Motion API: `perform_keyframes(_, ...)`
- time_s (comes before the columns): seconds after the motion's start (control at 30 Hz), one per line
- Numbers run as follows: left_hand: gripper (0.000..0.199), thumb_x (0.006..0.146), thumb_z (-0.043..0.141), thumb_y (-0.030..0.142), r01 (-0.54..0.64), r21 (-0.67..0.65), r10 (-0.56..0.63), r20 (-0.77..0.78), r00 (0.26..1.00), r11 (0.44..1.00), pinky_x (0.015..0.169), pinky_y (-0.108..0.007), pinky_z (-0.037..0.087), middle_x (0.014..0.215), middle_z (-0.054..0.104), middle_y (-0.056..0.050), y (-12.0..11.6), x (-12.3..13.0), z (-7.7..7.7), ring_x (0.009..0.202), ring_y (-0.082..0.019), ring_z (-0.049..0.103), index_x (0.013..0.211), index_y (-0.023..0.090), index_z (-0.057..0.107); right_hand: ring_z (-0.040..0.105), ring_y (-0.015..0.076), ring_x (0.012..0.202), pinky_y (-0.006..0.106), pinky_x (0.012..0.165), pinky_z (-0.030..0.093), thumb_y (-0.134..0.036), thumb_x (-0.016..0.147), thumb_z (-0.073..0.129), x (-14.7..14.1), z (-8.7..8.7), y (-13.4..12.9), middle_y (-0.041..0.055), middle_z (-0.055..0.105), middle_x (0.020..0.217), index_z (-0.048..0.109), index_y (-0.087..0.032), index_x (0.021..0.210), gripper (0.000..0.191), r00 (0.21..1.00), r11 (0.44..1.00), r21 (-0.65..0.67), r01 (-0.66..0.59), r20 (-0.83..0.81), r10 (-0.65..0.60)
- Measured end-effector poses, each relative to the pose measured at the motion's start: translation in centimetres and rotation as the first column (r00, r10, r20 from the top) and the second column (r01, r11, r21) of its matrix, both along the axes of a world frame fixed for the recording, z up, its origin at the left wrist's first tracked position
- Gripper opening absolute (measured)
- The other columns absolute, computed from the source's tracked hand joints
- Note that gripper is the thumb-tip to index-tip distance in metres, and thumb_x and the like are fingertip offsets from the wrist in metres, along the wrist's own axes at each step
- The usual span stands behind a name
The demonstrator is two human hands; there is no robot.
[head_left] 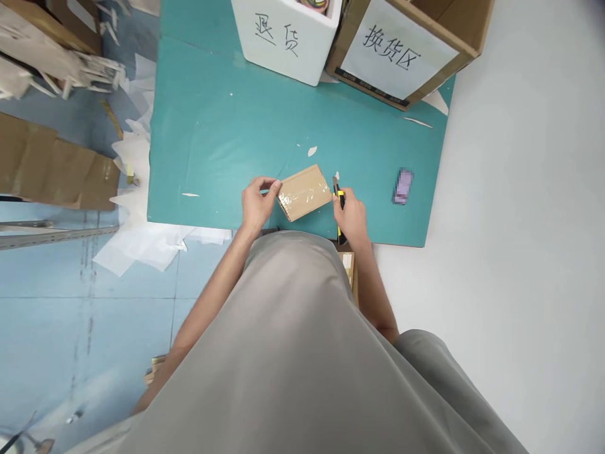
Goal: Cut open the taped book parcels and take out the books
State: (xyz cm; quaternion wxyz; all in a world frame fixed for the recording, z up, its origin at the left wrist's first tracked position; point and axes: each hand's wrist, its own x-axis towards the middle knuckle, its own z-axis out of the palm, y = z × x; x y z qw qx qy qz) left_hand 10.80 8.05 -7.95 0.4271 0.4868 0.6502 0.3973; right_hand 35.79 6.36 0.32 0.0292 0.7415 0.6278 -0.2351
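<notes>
A small brown cardboard box (306, 194) with shiny clear tape across it is held near the front edge of the green table. My left hand (259, 202) pinches its left corner between thumb and fingers. On the other side, my right hand (351, 215) is wrapped round a yellow and black box cutter (339, 200), its tip pointing away from me. The cutter is beside the box's right end; whether they touch I cannot tell.
At the back of the green table (212, 139) stand a white bin (288, 44) and a cardboard carton (401, 57), both with handwritten labels. A blurred purple object (403, 186) lies at the right. Paper scraps (312, 151) dot the surface; torn white paper (142, 233) hangs on the left.
</notes>
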Motion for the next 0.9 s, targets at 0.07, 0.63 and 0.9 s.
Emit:
perform_keyframes(0.07, 0.034, 0.095, 0.071, 0.051, 0.025, 0.047, -0.024, -0.018, 1.0, 0.999, 0.098, -0.04, 0.06, 0.121, 0.074, -0.011, 0.1, 0.6, -0.2, 0.113, -0.026, 0.071, 0.114, 0.023, 0.075, 0.074, 0.0345, 0.108, 0.037, 0.09, 0.051, -0.038, 0.111, 0.036, -0.3, -0.4, -0.8, 0.0183, 0.08, 0.121, 0.056, -0.015, 0.148, 0.048, 1.0, 1.0, -0.028, 0.006, -0.018, -0.006)
perform_keyframes(0.63, 0.064, 0.095, 0.071, 0.068, 0.154, 0.164, -0.139, -0.097, 0.985, 0.974, 0.126, -0.053, 0.041, 0.144, 0.057, -0.016, -0.9, 2.5, -1.6, 0.143, -0.035, 0.055, 0.146, 0.029, 0.066, 0.075, 0.0329, 0.117, 0.041, 0.098, 0.056, -0.032, 0.113, 0.037, -3.7, 2.4, -1.3, 0.0178, 0.08, 0.126, 0.053, -0.017, 0.16, 0.052, 0.991, 0.984, -0.178, 0.028, 0.136, -0.004)
perform_keyframes(0.9, 0.062, 0.094, 0.073, 0.066, 0.133, 0.159, -0.121, -0.087, 0.989, 0.978, 0.125, -0.054, 0.043, 0.143, 0.058, -0.015, -0.9, 2.6, -1.5, 0.142, -0.035, 0.056, 0.144, 0.029, 0.067, 0.078, 0.0318, 0.107, 0.04, 0.089, 0.059, -0.024, 0.113, 0.035, -5.1, 3.4, -2.1, 0.0188, 0.081, 0.114, 0.057, -0.013, 0.149, 0.044, 0.984, 0.977, -0.205, 0.057, 0.175, -0.021)
